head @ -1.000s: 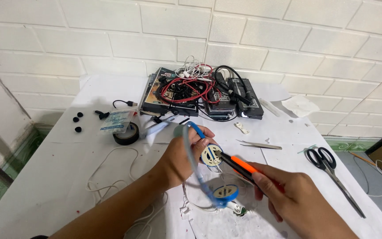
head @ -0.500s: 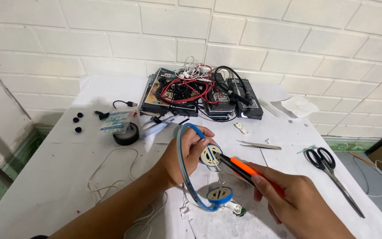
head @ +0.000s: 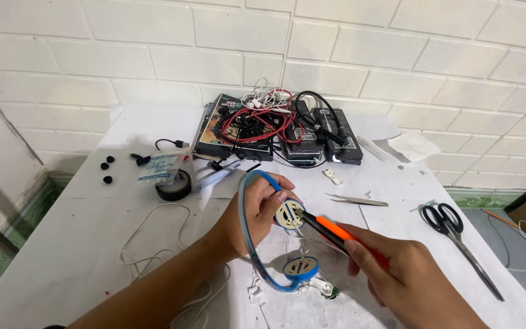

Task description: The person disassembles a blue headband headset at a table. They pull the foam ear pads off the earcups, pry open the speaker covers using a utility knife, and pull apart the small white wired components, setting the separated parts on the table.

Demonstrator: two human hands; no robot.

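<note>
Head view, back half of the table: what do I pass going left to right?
Black ear tips → tape roll → pile of boxes and cables → tweezers → crumpled tissue → scissors.

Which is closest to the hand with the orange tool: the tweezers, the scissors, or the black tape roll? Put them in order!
From the right hand:
1. Tweezers, just above it on the table.
2. Scissors, off to its right.
3. Black tape roll, far left, past the left hand.

Bright, even, soft light over white table (head: pixel 80 244) and brick wall (head: pixel 397 49); faint shadows, sharp focus, slight wide-angle bending at edges.
</note>
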